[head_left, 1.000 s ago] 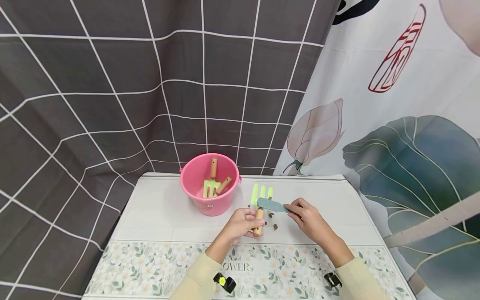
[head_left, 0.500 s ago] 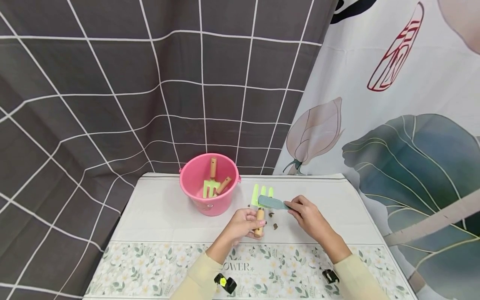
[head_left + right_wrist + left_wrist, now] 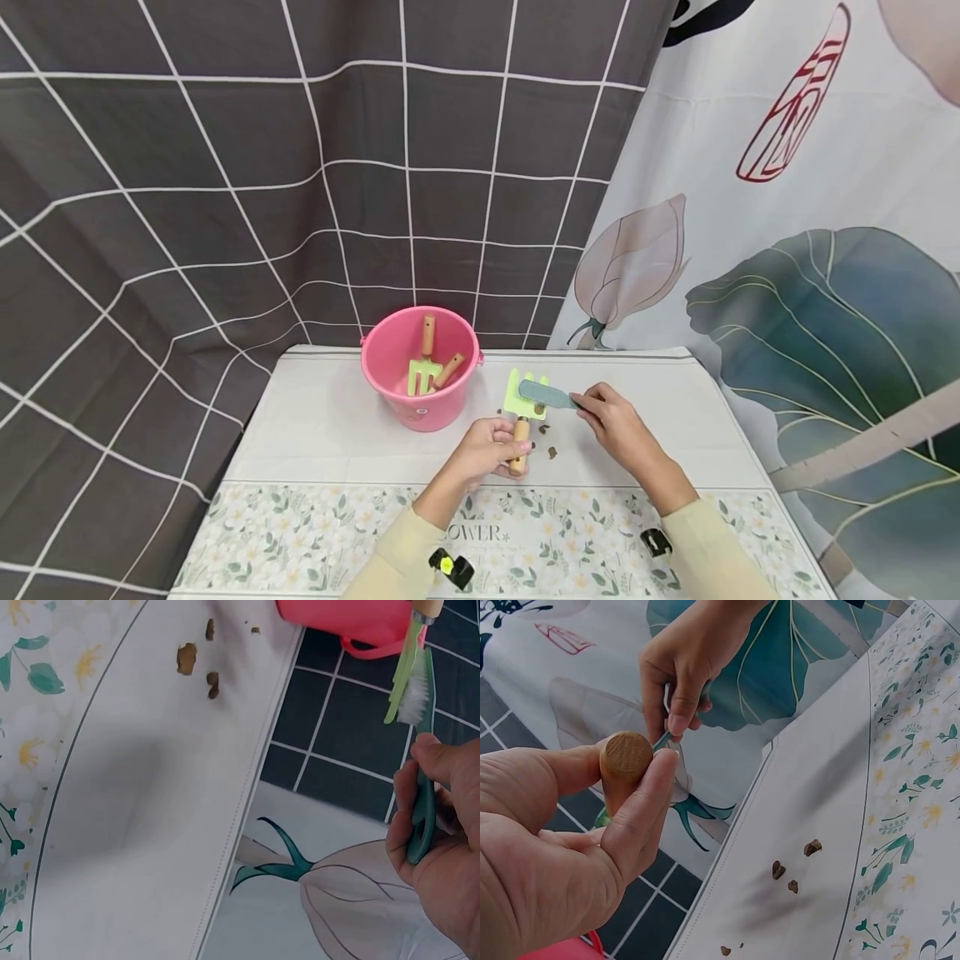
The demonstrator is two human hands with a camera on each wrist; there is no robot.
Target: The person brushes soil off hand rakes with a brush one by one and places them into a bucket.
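In the head view, my left hand (image 3: 480,450) grips the wooden handle (image 3: 520,446) of a light green garden hand fork, its tines pointing away from me. The handle's round end (image 3: 626,757) faces the left wrist camera. My right hand (image 3: 618,425) holds a blue-green brush (image 3: 545,393) by its handle, lying across the fork's head. From the right wrist view, the brush's white bristles (image 3: 414,697) press against the green fork head (image 3: 405,671). A brown bit (image 3: 539,409) shows on the fork head. Brown crumbs (image 3: 552,452) lie on the table below.
Left of the fork stands a pink bucket (image 3: 431,412) holding a small green fork (image 3: 423,375) and another wooden-handled tool (image 3: 448,371). A white table (image 3: 315,433) with a floral strip lies beneath. Grid-patterned and lotus-printed curtains (image 3: 360,200) hang behind it.
My right hand and the brush have shifted slightly away from me along the fork's head. The fork head has tilted, showing more of its flat part. My left hand keeps its grip.
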